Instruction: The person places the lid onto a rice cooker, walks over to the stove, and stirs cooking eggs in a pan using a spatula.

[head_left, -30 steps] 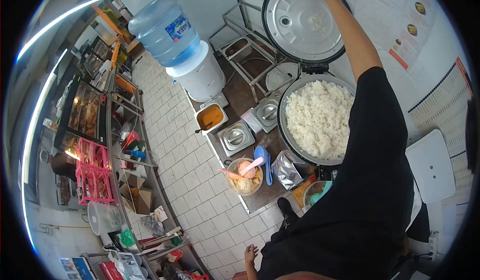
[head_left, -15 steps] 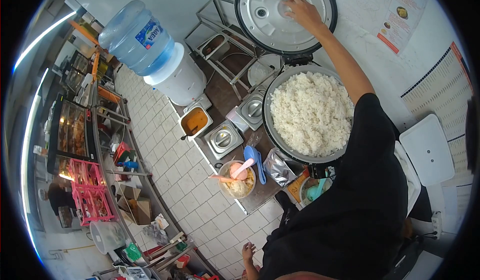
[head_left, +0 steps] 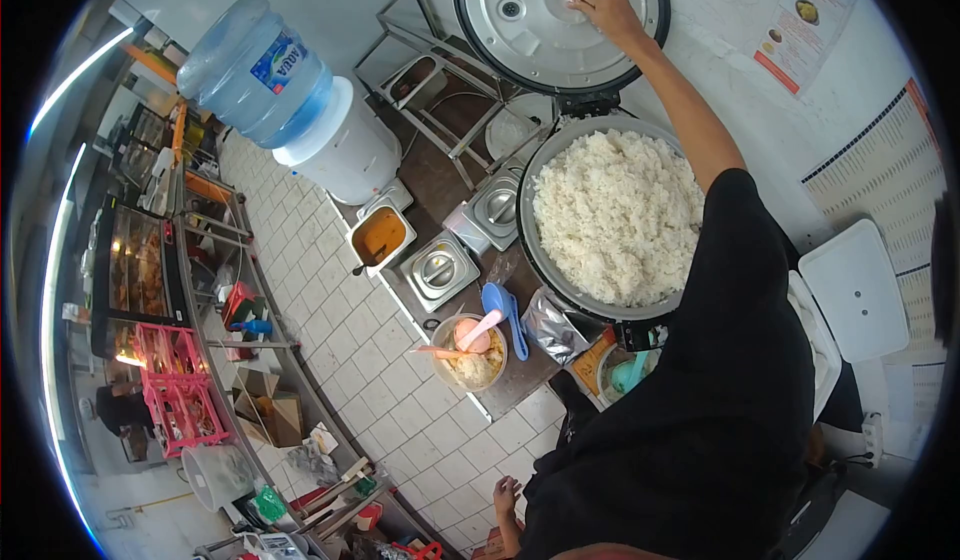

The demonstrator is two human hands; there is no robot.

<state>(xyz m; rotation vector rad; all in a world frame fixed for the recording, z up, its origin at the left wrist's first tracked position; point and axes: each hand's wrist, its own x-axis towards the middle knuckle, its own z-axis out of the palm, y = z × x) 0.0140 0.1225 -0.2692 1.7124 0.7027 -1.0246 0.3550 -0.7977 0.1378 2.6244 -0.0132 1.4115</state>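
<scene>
A large rice cooker (head_left: 530, 222) stands before me, heaped with white cooked rice (head_left: 618, 215). Its round metal lid (head_left: 540, 45) is raised on the hinge at the far side. My right hand (head_left: 605, 10) reaches across the rice, its fingers bunched on the knob at the middle of the lid's inner face. Low at my side hangs my left hand (head_left: 507, 497), holding nothing visible, its fingers loosely curled and apart. On the counter beside the cooker is a tub (head_left: 470, 370) with pink spoons in it. A blue rice paddle (head_left: 506, 318) lies next to that tub.
Lidded steel pans (head_left: 440, 272) and an open pan of orange sauce (head_left: 380, 238) line the counter. A water dispenser (head_left: 345, 150) with a big bottle stands at its far end. Across the tiled floor (head_left: 330, 310) are a shelf with a cardboard box (head_left: 270, 407) and pink crates (head_left: 180, 390).
The view has shifted slightly, so most things sit a little further left. My right hand stays at the lid's centre, and the lid remains raised. My left hand has moved slightly.
</scene>
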